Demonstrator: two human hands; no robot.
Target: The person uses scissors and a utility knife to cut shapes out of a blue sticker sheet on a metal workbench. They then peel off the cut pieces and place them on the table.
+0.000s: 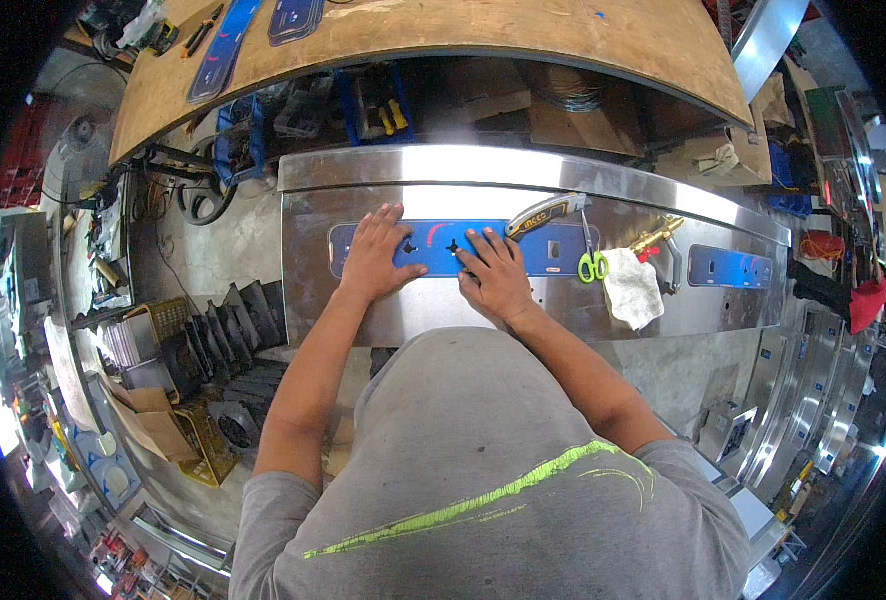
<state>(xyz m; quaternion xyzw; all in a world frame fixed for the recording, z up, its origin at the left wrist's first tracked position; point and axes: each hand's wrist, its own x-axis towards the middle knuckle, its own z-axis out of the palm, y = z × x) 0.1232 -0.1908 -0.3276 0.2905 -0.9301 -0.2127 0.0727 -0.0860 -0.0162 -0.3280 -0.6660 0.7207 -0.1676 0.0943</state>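
"What's the setting?"

"A cluttered workshop: dark metal plates (228,340) stand at nine o'clock, a wooden bench (483,30) spans twelve, and a long steel panel (308,310) lies nearer the person."

"How far along is it?"

"The blue strip (438,260) lies flat on the steel just toward twelve, under both hands. I'd judge the placing done; fixing it down may be left, but I can't tell whether it's stuck."

"And the hands?"

"The left hand (375,255), at ten, is palm down, fingers close together toward twelve, thumb spread wide toward three, gripping nothing visible. The right hand (496,275), at two, has its fingers slightly bent and fanned toward eleven, tips on the strip beside a cutout; I can't tell what's under its palm."

"Farther right?"

"A utility knife (546,215) at two, by the strip's upper edge, then toward three green-handled scissors (593,267), a white cloth (633,290) and a second blue strip (728,268), untouched by either hand."
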